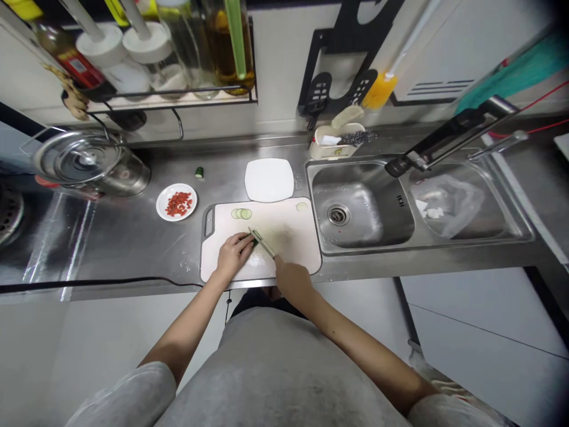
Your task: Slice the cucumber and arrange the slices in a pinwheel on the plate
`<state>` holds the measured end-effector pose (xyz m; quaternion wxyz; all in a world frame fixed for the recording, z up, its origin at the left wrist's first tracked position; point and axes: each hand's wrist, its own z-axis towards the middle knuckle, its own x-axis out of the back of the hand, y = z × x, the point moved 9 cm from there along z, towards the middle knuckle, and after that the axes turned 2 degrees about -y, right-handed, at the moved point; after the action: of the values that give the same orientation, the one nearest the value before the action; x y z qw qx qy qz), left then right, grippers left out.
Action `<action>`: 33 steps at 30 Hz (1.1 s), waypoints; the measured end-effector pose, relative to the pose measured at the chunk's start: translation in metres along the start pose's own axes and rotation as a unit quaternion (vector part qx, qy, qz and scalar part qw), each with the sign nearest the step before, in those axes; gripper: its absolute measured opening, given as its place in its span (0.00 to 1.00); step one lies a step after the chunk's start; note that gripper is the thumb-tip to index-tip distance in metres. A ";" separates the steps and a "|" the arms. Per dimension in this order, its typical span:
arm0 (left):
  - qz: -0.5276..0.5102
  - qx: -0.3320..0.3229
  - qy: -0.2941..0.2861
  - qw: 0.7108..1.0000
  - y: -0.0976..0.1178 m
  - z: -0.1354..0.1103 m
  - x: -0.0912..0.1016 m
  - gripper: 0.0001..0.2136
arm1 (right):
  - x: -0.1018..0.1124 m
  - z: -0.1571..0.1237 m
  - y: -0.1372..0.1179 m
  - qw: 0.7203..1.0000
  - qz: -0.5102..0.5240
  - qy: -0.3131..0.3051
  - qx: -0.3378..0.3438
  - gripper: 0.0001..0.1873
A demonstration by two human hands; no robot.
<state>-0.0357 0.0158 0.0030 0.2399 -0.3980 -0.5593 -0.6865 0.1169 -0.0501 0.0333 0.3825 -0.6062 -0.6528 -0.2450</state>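
Head view, left hand: My left hand (233, 255) is on the near left half of the cutting board (284, 212), fingers (246, 244) bent and gripping the cucumber piece (255, 242).
Cucumber piece: Lies on the board beneath my left fingertips, partly covered by them; its dark green skin shows at their right side. Its full length is hidden.
Right hand: My right hand (293, 280) is closed around the handle of the kitchen knife (265, 244) at the board's near edge.
Knife: Blade slants away from me and leftward, at the cucumber piece, just beside my left fingertips. Depth of cut too small to tell.
Cucumber slices: An overlapping row of slices (241, 213) lies beyond my left fingers; a single slice (301, 207) lies near the board's far right corner.
Cucumber end: The cucumber end (199, 172) sits on the steel counter (128, 237), well apart from both hands.
Plates: A square white plate (269, 179) adjoins the board's far edge; a round white plate (160, 209) bearing red pieces (178, 203) stands to the left.
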 end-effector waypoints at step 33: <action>0.019 -0.051 0.018 0.998 0.006 0.001 0.001 0.13 | -0.004 0.019 -0.006 1.000 0.028 -0.011 -0.004 0.15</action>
<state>-0.0319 0.0150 0.0072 0.2419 -0.4078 -0.5118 -0.7164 0.1072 -0.0383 0.0201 0.3794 -0.6282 -0.6389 -0.2307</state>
